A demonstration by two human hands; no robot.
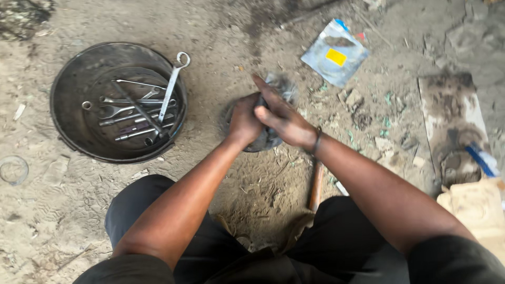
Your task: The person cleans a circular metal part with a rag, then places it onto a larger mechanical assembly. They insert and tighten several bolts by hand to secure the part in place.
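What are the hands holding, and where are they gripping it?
Both hands, left and right, clasp a dark greasy round part around its upper sides; what it is cannot be told.

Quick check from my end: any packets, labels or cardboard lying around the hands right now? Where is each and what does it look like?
Flat packet: on the dirt beyond the hands, to the upper right; squarish, silvery-blue with a yellow patch.
Cardboard sheet: on the ground far right; rectangular, brown, grease-stained.
Torn cardboard piece: lower right edge; tan, crumpled.
No screens or signs in view.
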